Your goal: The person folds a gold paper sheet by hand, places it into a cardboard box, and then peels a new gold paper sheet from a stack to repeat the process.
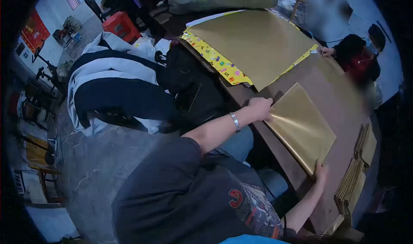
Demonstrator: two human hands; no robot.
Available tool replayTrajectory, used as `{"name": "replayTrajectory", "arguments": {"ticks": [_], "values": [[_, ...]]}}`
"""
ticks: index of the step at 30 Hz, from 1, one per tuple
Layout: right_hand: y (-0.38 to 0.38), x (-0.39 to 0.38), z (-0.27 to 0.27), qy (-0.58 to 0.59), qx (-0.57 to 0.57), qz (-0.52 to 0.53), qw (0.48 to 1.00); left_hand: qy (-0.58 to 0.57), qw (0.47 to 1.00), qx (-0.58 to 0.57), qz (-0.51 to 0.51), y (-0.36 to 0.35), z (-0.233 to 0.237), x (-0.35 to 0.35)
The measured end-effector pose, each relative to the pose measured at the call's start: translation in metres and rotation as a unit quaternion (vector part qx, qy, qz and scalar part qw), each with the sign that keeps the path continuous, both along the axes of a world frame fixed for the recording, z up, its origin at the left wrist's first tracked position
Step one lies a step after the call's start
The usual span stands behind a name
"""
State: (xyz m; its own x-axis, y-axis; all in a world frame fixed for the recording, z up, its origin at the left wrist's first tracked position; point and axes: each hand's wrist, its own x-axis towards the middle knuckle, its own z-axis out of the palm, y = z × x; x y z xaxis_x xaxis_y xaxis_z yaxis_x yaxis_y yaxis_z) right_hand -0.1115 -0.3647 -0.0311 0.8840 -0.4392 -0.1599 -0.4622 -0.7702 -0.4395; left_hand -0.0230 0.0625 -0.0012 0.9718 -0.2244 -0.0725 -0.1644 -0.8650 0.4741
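Note:
A folded gold paper sheet (303, 125) lies at the table's near edge, its surface creased and shiny. My left hand (260, 108), below a bracelet on the wrist, is closed on the sheet's left corner. At the opposite end, my right hand (321, 172) grips the lower corner between thumb and fingers; some of those fingers are hidden. Beyond my left hand lies a stack of large gold sheets (254, 41), with yellow patterned paper (219, 65) showing along its edge.
Folded gold pieces (350, 186) are piled along the right side of the brown table (318, 102). Across from me, another person's hand (328, 51) is near the large sheets. A black bag (193, 84) and a striped jacket (116, 78) are at the left.

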Motion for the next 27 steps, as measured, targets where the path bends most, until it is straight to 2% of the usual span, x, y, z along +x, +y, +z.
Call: {"name": "replayTrajectory", "arguments": {"ticks": [1,2,4,6,7,8,10,12,13,15,17,19,20,21,23,24,27], "values": [[-0.036,0.012,-0.039,-0.044,-0.103,0.059,0.992,-0.007,0.999,-0.003,-0.031,0.003,-0.003,0.004],[-0.035,0.008,-0.04,-0.04,-0.103,0.05,0.993,-0.005,0.999,-0.003,-0.04,0.004,-0.003,0.006],[-0.027,0.004,-0.029,-0.045,0.027,0.036,0.998,-0.036,0.998,-0.05,-0.015,-0.004,-0.001,0.013],[0.016,-0.01,0.014,-0.013,0.022,-0.014,1.0,-0.005,0.999,-0.039,0.014,-0.017,0.001,0.03],[0.023,-0.009,0.02,0.001,0.0,-0.004,1.0,-0.022,0.998,-0.061,0.012,-0.02,-0.008,0.042],[0.015,-0.007,0.016,0.019,-0.021,0.003,1.0,-0.037,0.996,-0.084,0.007,-0.027,-0.018,0.054],[-0.02,-0.002,-0.028,-0.002,-0.036,0.023,0.999,-0.028,0.995,-0.091,0.015,-0.036,0.01,0.054],[0.012,-0.01,0.007,0.013,-0.026,-0.019,0.999,-0.102,0.99,-0.098,-0.009,-0.044,-0.012,0.08],[0.017,-0.013,0.016,0.02,-0.029,-0.035,0.999,-0.077,0.992,-0.098,-0.012,-0.046,-0.005,0.087],[0.023,-0.015,0.023,0.036,-0.035,-0.032,0.998,-0.081,0.993,-0.09,0.011,-0.058,-0.01,0.109],[0.03,-0.018,0.026,-0.004,-0.004,-0.037,0.999,-0.103,0.987,-0.122,-0.002,-0.064,-0.013,0.123],[0.024,-0.018,0.015,-0.033,-0.048,-0.054,0.997,-0.075,0.989,-0.126,0.002,-0.068,-0.019,0.136],[0.014,-0.019,-0.002,-0.046,0.021,-0.08,0.996,-0.071,0.988,-0.138,0.002,-0.069,-0.02,0.14],[0.017,-0.023,0.006,-0.043,0.02,-0.092,0.995,-0.098,0.978,-0.183,0.01,-0.069,-0.02,0.141],[0.035,-0.029,0.029,-0.065,0.021,-0.097,0.993,-0.101,0.981,-0.152,0.072,-0.072,-0.026,0.149],[0.027,-0.031,0.014,-0.043,0.067,-0.122,0.989,-0.124,0.975,-0.174,0.065,-0.068,-0.039,0.157],[0.049,-0.036,0.048,0.008,0.041,-0.083,0.996,-0.1,0.971,-0.2,0.081,-0.068,-0.05,0.171]]}}
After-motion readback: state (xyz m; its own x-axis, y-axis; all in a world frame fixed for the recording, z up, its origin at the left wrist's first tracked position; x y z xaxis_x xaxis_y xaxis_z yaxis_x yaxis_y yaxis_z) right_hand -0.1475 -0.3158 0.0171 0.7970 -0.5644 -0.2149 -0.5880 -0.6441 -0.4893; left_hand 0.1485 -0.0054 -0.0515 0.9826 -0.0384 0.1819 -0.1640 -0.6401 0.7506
